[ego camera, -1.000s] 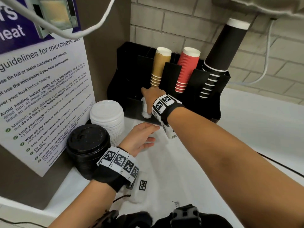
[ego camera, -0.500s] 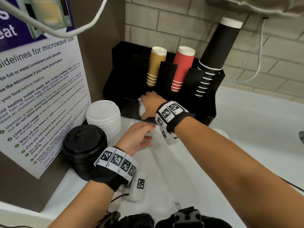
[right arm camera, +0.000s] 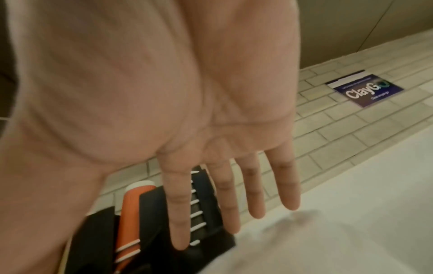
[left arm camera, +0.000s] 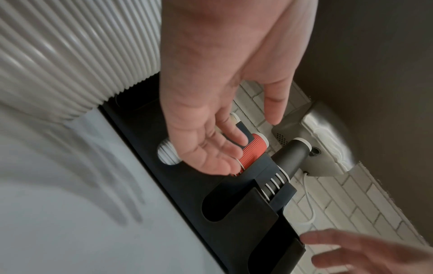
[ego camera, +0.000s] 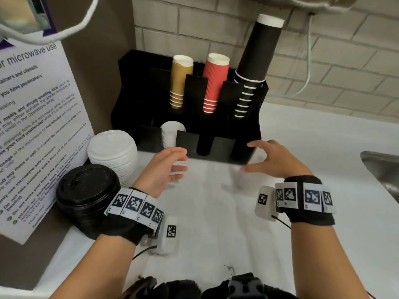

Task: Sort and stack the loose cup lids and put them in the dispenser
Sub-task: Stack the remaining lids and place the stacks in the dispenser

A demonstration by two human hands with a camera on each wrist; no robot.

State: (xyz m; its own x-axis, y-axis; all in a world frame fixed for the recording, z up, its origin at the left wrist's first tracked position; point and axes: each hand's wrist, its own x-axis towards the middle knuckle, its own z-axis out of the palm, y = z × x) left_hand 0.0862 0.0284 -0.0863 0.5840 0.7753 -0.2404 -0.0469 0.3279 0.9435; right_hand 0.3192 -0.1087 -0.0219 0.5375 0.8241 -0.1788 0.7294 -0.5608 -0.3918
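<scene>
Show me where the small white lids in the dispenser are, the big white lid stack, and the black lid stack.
small white lids [ego camera: 171, 134]: head view, side of the stack in the slot.
big white lid stack [ego camera: 112, 145]: head view, top lid.
black lid stack [ego camera: 86, 183]: head view, top lid.

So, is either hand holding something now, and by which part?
Nothing is held. The left hand and the right hand are both open and empty, in front of the dispenser.

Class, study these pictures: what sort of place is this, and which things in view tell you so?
Probably a shared workplace pantry: a printed microwave-use guidelines poster, a black plastic dispenser holding stacked paper cups, and a steel sink edge.
</scene>
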